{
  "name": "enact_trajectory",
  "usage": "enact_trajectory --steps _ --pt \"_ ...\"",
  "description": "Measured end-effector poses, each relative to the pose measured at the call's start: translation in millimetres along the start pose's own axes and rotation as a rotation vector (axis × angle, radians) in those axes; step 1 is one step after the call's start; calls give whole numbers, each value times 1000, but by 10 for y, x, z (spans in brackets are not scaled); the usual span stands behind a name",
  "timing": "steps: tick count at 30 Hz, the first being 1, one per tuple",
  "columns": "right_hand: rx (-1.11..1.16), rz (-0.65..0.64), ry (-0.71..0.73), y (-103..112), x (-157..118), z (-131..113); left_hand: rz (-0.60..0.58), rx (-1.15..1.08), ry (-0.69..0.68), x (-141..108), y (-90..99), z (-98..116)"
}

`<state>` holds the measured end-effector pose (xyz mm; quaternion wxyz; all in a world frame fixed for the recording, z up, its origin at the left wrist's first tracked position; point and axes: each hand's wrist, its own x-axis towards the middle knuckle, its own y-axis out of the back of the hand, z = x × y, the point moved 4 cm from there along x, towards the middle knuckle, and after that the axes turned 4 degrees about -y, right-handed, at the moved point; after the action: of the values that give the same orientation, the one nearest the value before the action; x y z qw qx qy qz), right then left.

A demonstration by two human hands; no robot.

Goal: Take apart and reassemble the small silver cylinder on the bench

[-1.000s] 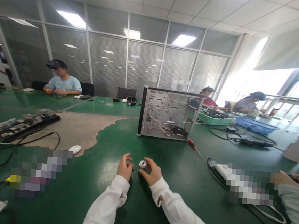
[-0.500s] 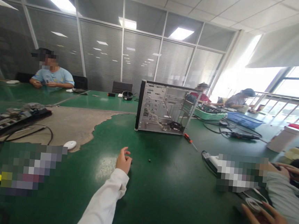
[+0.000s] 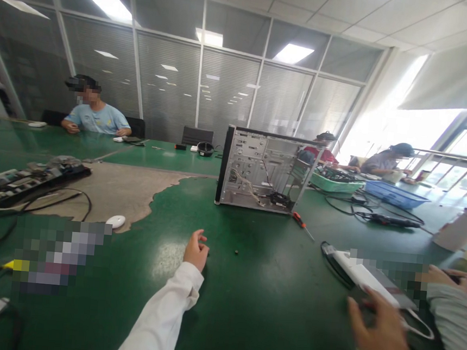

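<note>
My left hand [image 3: 197, 251] rests on the green table [image 3: 272, 287], white sleeve behind it. Its fingers are loosely bent and apart, and nothing shows in them. Just right of it lies a tiny dark piece [image 3: 236, 252], too small to name. My right hand [image 3: 383, 330] is at the lower right, smeared by motion, beside a white-and-grey device [image 3: 371, 277] with a cable. A dark patch shows between its thumb and fingers; I cannot tell whether it is held. Beyond my hands stands an open computer case [image 3: 266, 170], with wires inside. An orange-handled screwdriver [image 3: 300, 221] lies by its right corner.
A neighbour's sleeve [image 3: 456, 314] and hands are at the far right. Green [image 3: 334, 184] and blue [image 3: 395, 193] baskets, a black corded tool [image 3: 391, 219] and a white container [image 3: 461, 230] stand right. A circuit board [image 3: 32, 179] and cables lie left. People sit across the table.
My right hand has moved left and up, towards the white-and-grey device. My left hand stays in place on the table. The whole view has shifted slightly.
</note>
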<state>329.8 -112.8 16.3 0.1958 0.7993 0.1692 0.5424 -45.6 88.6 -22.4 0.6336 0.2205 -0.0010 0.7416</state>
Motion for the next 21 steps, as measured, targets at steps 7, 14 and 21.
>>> enact_trajectory --steps 7,14,21 --pt "306 -710 452 -1089 -117 -1634 8 -8 11 -18 8 16" --pt "338 -649 588 -1640 -60 -1983 -3 11 -16 -15 -14 -4" --pt "319 -593 540 -1141 -59 -1382 -38 18 -28 -4 -54 -7"
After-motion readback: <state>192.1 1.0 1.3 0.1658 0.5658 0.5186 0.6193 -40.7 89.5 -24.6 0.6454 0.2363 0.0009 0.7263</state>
